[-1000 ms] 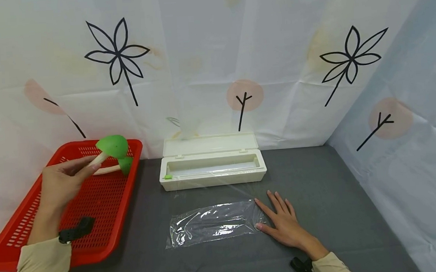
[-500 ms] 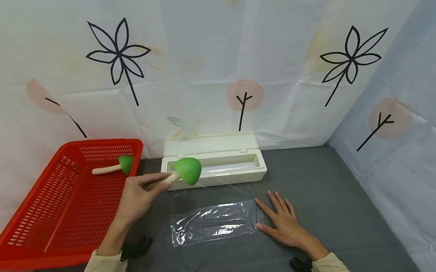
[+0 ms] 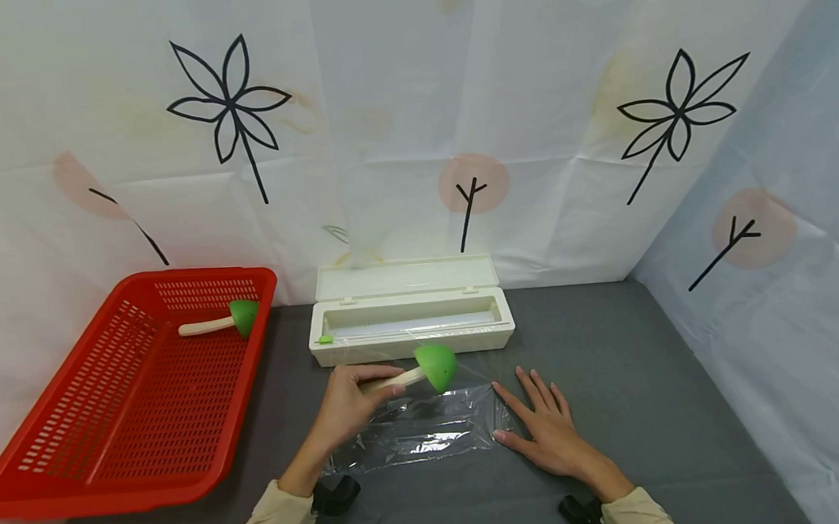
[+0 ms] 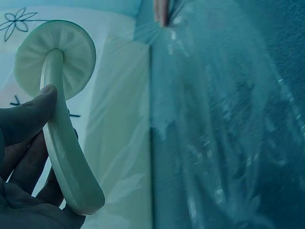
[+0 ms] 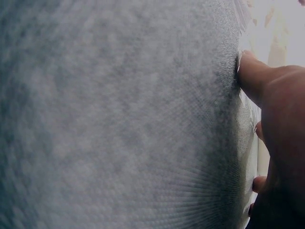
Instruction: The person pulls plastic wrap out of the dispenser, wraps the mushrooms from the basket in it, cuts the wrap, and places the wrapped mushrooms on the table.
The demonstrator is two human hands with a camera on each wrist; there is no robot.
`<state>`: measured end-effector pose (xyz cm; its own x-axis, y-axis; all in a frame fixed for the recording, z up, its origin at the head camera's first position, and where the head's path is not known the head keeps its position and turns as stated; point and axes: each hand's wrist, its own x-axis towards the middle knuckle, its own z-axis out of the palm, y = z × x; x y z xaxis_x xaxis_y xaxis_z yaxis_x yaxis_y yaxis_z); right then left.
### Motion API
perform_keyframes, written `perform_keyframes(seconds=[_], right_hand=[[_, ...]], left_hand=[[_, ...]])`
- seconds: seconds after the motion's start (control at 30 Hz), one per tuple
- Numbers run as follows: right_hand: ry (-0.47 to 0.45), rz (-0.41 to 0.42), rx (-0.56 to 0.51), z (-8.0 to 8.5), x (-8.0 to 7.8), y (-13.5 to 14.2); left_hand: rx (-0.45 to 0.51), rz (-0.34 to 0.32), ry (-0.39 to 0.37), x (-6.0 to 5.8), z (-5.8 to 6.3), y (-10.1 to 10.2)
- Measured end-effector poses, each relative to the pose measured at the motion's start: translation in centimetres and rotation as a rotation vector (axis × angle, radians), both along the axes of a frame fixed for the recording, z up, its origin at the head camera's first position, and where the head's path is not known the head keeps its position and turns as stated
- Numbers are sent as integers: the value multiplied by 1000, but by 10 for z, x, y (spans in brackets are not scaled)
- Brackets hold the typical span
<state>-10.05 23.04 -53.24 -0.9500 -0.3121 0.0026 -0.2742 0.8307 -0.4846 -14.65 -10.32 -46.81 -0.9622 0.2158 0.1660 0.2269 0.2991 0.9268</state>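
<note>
A toy mushroom with a green cap [image 3: 436,367] and a pale stem is pinched at the stem by my left hand [image 3: 351,400]. It is held above a sheet of clear plastic wrap [image 3: 429,436]. In the left wrist view, thumb and fingers grip the pale mushroom stem [image 4: 71,152], with the cap's underside facing the camera. My right hand [image 3: 545,429] lies with fingers spread on the grey surface, thumb and forefinger touching the wrap's right edge. The wrap runs back to a white wrap dispenser [image 3: 413,347] with its lid raised.
On the left stands a red plastic basket [image 3: 157,418] with another green-capped mushroom [image 3: 243,317] inside. A small green slider [image 3: 325,340] sits at the dispenser's left end. A white printed cloth [image 3: 384,137] hangs behind the grey table surface [image 3: 610,363].
My left hand has carried the mushroom out of the basket, rightward past the dispenser's front to above the wrap. The right hand has stayed in place.
</note>
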Motion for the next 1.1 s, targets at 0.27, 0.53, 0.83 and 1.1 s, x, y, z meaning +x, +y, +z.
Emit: perform_keyframes(seconds=[0.27,0.53,0.83,1.1], right_hand=[[11,3,-19,-1,1,1],[-33,-2,-13,-3,-1,2],[0,13,-68,-2,-1,5],[24,25,-127,-2,-2,9]], left_hand=[[-74,-3,-40,0,-27,19],[-172,-68,-8,3,-47,31],[-212,-72,-6,2,-52,34],[-226,-29,22,1,-48,30]])
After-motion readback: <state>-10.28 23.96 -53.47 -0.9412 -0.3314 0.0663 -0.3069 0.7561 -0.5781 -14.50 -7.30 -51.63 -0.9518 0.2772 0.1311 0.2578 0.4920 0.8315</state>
